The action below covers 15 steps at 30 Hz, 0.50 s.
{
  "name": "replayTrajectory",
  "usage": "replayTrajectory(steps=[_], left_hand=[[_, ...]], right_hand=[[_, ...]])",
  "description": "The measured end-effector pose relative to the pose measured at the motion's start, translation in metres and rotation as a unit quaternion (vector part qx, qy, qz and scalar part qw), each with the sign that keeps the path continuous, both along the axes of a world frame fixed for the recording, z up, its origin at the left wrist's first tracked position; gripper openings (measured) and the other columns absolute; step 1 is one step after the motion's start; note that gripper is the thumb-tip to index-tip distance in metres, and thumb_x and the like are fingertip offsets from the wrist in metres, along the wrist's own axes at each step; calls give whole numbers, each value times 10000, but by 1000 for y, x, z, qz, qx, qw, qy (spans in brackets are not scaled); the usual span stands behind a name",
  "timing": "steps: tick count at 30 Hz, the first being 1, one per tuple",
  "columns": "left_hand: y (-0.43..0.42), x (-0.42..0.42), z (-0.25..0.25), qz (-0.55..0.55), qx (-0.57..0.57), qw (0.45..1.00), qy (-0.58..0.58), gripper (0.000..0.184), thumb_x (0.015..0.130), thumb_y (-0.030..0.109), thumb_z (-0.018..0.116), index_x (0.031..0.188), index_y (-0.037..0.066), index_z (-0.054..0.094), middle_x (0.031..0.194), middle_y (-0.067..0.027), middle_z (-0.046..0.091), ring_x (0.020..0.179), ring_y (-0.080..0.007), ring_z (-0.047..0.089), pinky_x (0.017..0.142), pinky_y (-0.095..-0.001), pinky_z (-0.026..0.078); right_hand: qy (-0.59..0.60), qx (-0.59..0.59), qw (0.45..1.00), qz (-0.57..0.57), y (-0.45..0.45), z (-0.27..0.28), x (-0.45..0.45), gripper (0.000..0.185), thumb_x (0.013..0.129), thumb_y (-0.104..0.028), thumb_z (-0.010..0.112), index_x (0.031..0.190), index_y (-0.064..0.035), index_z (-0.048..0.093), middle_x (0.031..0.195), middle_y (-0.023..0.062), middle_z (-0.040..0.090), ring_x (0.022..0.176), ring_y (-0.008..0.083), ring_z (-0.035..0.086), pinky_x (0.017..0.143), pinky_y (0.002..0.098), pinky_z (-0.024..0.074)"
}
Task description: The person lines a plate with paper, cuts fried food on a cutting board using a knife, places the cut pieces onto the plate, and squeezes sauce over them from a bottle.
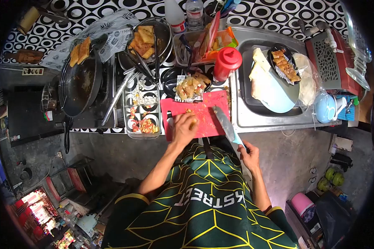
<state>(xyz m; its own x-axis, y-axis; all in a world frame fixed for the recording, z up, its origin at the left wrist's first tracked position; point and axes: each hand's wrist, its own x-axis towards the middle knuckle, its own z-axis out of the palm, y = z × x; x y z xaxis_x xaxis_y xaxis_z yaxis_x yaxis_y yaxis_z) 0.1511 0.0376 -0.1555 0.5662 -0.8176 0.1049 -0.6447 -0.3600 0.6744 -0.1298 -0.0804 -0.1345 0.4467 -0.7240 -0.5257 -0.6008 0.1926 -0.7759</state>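
While the left hand apparently cups food, the right hand grips a knife.

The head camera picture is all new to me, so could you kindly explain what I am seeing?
There is no machine here: a person works with two bare hands, and this single picture comes from a camera on their head, looking forward and down. The left hand rests on a red cutting board, fingers bent; what lies beneath them is mostly hidden. The right hand holds a knife by its light blue handle. Beyond the board are a black dish of browned food pieces and a red bottle. To the left are a clear container of chopped food and two dark pans.
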Motion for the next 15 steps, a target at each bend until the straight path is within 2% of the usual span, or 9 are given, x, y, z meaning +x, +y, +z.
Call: replayTrajectory(steps=[3,6,9,15], left_hand=[[13,15,-5,20,42,999,-3,377,738,186,737,1076,31,680,1124,-102,640,1024,-301,568,917,-396,464],[16,21,-12,29,80,996,1,454,736,229,736,1132,22,658,1141,-115,636,1028,-310,572,908,-400,468],[12,23,-20,50,65,997,7,450,756,207,739,1153,18,645,1134,-144,641,1016,-332,591,907,-404,463],[9,25,-23,32,70,997,10,431,784,194,704,1168,8,644,1148,-144,647,1025,-332,593,910,-401,469]], right_hand=[[29,26,998,52,-2,3,-6,281,901,-194,629,1125,-35,691,650,28,646,552,64,523,521,262,442],[60,46,994,84,-6,3,-8,283,891,-192,632,1110,-25,696,665,53,666,573,65,534,544,271,459],[55,14,990,130,-10,-8,-14,278,917,-184,614,1135,-29,690,641,1,625,476,46,467,453,242,386],[57,22,982,177,-19,-4,-10,302,901,-183,618,1148,-22,684,647,6,634,494,51,474,469,257,406]])
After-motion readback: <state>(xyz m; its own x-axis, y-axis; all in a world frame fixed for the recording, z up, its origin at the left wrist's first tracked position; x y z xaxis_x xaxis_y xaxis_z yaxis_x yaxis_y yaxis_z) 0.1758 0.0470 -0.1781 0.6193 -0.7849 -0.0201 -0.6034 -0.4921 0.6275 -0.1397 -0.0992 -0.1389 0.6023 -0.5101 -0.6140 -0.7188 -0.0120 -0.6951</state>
